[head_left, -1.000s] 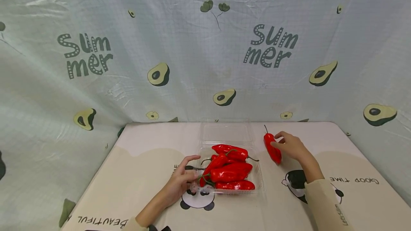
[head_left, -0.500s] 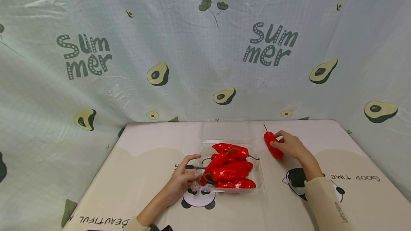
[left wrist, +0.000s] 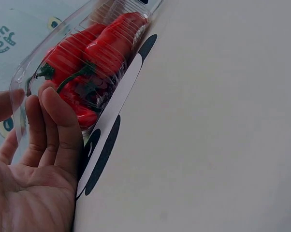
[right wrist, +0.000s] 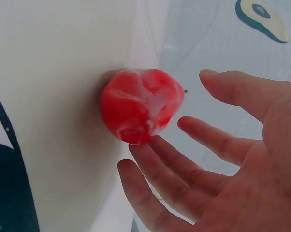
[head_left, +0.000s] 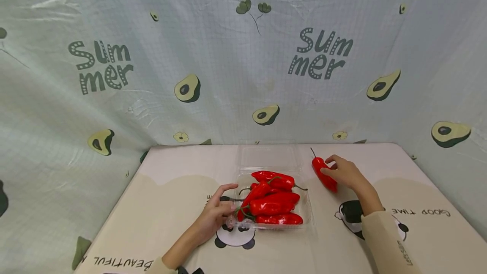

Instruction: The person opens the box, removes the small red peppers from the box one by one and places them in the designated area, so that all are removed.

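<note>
"My right hand [head_left: 344, 173]?"
"Spread, fingertips touching the lone pepper [head_left: 322, 174] just left of it."
"And my left hand [head_left: 214, 215]?"
"Relaxed, against the clear box [head_left: 307, 212]; I see piled peppers [head_left: 275, 204] right of its fingertips."

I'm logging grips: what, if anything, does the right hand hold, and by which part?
Nothing, it seems: the right hand has its thumb apart from the loose red pepper; whether the fingertips touch it is unclear.
</note>
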The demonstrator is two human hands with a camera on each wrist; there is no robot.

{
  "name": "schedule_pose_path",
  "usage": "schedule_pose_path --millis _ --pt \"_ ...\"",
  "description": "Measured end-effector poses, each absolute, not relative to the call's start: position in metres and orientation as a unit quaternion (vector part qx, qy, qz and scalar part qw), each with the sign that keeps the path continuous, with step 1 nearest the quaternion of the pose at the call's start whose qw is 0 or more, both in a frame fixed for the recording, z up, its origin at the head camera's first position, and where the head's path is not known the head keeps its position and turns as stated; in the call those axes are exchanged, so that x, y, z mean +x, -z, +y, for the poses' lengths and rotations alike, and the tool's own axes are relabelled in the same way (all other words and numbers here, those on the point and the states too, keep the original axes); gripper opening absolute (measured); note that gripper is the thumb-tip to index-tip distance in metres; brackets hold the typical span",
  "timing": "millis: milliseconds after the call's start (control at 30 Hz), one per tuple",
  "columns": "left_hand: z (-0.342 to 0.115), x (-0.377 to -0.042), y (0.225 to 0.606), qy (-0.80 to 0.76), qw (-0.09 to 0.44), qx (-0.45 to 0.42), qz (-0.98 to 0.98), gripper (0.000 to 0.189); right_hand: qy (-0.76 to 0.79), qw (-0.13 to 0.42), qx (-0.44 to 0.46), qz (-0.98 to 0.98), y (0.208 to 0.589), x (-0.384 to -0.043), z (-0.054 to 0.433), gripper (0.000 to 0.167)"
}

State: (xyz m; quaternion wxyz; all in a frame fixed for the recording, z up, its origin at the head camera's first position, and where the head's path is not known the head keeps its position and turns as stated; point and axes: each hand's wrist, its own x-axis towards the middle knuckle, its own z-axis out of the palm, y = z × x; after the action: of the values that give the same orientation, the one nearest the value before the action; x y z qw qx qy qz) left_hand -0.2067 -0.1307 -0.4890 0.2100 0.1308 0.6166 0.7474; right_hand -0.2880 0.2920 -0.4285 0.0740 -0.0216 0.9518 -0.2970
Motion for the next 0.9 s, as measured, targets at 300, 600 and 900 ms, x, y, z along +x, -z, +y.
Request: schedule_pose_path --millis 300,600,900 --pt "-0.131 -0.206 0.489 -0.745 0.216 0.124 0.619 0.062 0.3 0.054 -0.025 0.952 0.42 -0.282 0.29 0.055" --pt "-0.132 -0.206 0.489 -0.745 0.216 0.13 0.618 0.064 0.299 0.044 -0.048 0.952 0.404 -0.279 0.279 0.054" --pt "-0.131 -0.206 0.488 -0.746 0.218 0.129 0.615 0.064 0.315 0.057 -0.076 0.944 0.393 -0.272 0.268 0.05"
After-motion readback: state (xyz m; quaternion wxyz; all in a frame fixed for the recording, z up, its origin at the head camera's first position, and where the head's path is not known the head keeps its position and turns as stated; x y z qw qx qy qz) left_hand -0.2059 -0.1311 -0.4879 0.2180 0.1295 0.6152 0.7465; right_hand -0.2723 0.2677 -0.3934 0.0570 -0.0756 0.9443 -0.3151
